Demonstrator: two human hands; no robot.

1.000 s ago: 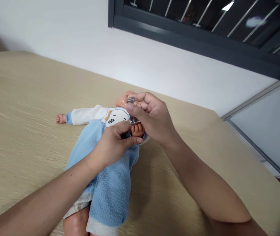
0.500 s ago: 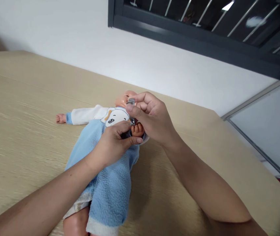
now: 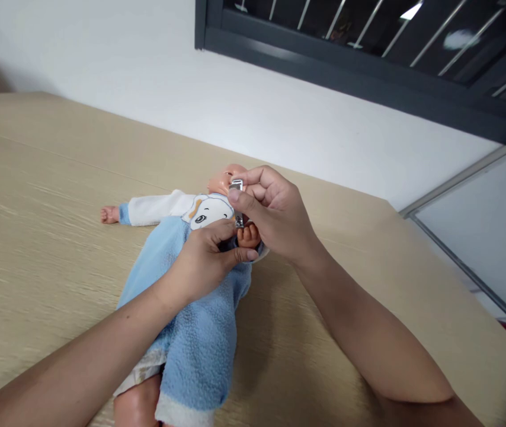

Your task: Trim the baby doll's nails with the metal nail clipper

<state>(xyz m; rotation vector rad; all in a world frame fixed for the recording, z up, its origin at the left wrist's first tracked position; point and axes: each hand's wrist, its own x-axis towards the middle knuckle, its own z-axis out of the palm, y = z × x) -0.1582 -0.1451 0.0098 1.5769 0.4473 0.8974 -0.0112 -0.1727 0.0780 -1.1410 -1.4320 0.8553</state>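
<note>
A baby doll (image 3: 208,350) in a blue and white fleece outfit lies on its back on the table, its head away from me. My left hand (image 3: 208,255) is closed round the doll's hand (image 3: 248,236), thumb below and fingers above. Between the thumb and fingers of my right hand (image 3: 275,210) is a silver nail clipper (image 3: 237,185), held upright. The clipper's lower end is at the doll's fingers; whether it touches them I cannot tell. My right hand hides part of the doll's head.
The doll's other arm (image 3: 159,210) stretches out to the left on the wooden table (image 3: 48,267). Behind the table rise a white wall (image 3: 115,71) and a dark window frame (image 3: 324,74). A metal-edged panel (image 3: 479,225) borders the right side.
The nail clipper's lever has shifted slightly in my right fingers and its top now shows brighter. Both hands and the doll stay in place.
</note>
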